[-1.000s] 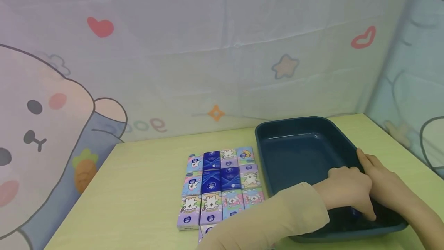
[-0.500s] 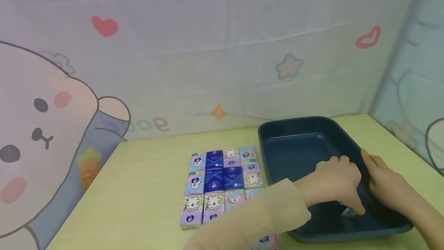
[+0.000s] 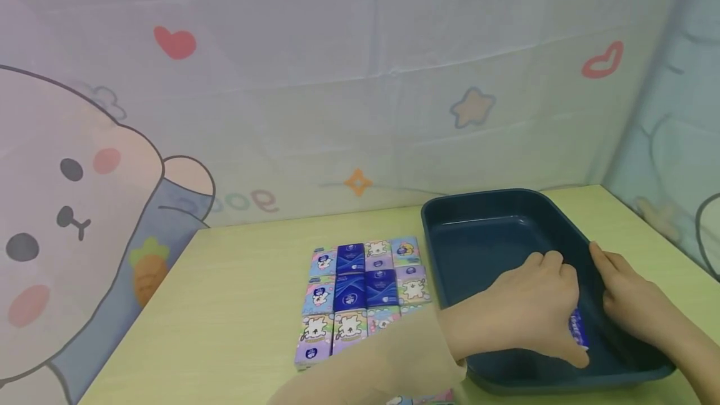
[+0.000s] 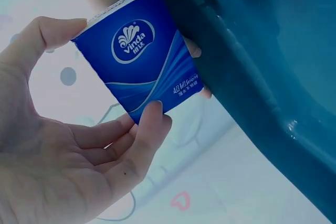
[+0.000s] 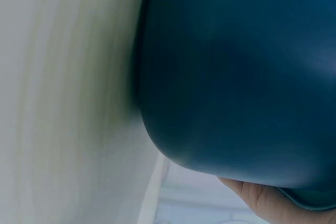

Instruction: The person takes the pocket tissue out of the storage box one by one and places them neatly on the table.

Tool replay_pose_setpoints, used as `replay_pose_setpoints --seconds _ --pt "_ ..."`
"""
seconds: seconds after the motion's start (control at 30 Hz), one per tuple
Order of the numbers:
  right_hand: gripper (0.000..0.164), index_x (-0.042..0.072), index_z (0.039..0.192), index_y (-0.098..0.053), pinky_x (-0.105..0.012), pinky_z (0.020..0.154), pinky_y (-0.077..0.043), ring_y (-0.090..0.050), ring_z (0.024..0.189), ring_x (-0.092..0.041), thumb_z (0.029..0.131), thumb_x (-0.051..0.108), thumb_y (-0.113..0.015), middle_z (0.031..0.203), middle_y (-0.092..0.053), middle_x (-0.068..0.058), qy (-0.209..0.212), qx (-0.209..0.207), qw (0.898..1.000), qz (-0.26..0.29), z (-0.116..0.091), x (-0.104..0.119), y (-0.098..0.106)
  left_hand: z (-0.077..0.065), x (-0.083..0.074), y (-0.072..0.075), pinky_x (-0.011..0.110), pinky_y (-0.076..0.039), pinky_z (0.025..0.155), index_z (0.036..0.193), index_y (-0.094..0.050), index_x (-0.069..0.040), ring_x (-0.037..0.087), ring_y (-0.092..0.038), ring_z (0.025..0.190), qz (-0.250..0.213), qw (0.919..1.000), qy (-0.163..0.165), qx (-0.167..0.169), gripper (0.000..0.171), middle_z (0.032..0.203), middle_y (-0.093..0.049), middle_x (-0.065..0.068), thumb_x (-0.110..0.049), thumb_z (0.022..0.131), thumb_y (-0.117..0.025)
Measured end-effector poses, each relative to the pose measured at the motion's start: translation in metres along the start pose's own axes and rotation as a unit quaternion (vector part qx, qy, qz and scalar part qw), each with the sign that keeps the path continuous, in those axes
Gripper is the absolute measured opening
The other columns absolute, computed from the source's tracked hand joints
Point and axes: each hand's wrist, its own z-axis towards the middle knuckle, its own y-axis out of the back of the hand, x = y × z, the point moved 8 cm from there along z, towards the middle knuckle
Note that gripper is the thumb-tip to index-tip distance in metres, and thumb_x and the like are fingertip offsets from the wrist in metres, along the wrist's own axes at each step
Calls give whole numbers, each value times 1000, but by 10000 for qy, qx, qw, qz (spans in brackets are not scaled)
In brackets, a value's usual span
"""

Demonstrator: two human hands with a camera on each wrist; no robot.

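My left hand [image 3: 520, 308] reaches over the dark blue tray [image 3: 484, 252] and pinches a blue tissue pack [image 4: 139, 59] printed "Vinda". Up close in the left wrist view, the thumb holds one edge of the pack and the fingers the opposite edge. Only a sliver of the pack shows past the hand in the head view. At the tray's right side, my right hand [image 3: 638, 295] grips the rim. The right wrist view is mostly filled by the tray's blue outer wall, with part of that hand at the bottom. No other pack is visible inside the tray.
Left of the tray, small tissue packs [image 3: 350, 292] lie in close rows on the pale yellow table [image 3: 236, 292], some blue, others with cartoon prints. My left sleeve [image 3: 388, 355] covers the nearest ones. A cartoon-printed cloth [image 3: 292, 80] hangs behind.
My left hand has drawn left and rotated inside the tray, and the blue pack it holds has come into view. The right hand stays on the rim. The whole scene shifts slightly right.
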Motion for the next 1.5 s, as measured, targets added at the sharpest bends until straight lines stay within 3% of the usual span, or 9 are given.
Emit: replay_pose_setpoints --seconds 0.1,0.33,0.5,0.73,0.83,0.97,1.17,1.5 --pt "63 -23 138 -26 -43 52 -46 -57 89 -50 78 -12 -45 121 -41 -41 24 0 10000 -8 -1 0 0 -12 3 0 11 -34 61 112 -57 -24 3 -33 84 -16 9999 -5 -151 69 99 -44 -11 -76 68 -65" --pt "63 -23 138 -26 -44 54 -47 -57 91 -51 79 -11 -45 121 -43 -41 33 7 10000 -16 -1 1 1 -38 13 0 7 -32 51 119 -54 -16 4 -33 84 -259 9987 35 -448 77 99 -43 -7 -71 69 -67" --pt "65 -23 138 -26 -45 53 -47 -56 93 -54 77 -13 -46 120 -44 -41 116 -107 9999 -31 -2 2 2 -55 22 0 7 -35 58 122 -52 -14 5 -34 87 -416 9978 131 -490 78 103 -44 -6 -69 69 -68" --pt "68 -22 140 -23 -32 48 -38 -56 93 -52 76 -12 -45 122 -42 -42 136 25 9999 17 -2 0 -2 -72 35 -8 7 -40 61 126 -50 -12 5 -38 90 -688 9963 288 -423 81 106 -45 -5 -64 68 -72" --pt "68 -22 140 -22 -28 47 -34 -56 92 -51 77 -12 -45 122 -41 -43 118 98 9999 57 -3 -1 -4 -79 39 -11 10 -46 76 130 -49 -10 6 -41 95 -745 9960 226 -442 83 113 -48 -3 -61 69 -72" --pt "69 -22 140 -22 -31 48 -38 -55 94 -53 76 -12 -45 122 -41 -43 130 67 9999 49 -3 -2 -3 -87 47 -14 14 -44 93 133 -47 -7 8 -44 98 -779 9957 245 -432 85 117 -50 0 -59 71 -72" --pt "69 -22 141 -21 -30 49 -38 -55 95 -53 77 -12 -45 123 -40 -43 91 138 9998 86 -3 -1 -2 -97 57 -19 16 -48 91 133 -47 -4 9 -46 98 -1031 9926 437 -481 85 117 -52 2 -54 70 -74" --pt "71 -21 142 -18 -26 46 -32 -57 85 -46 77 -11 -45 125 -38 -44 62 183 9997 143 -4 0 0 -112 71 -24 22 -52 93 139 -43 -4 11 -52 109 -1701 9793 955 -532 89 126 -51 3 -44 68 -77"
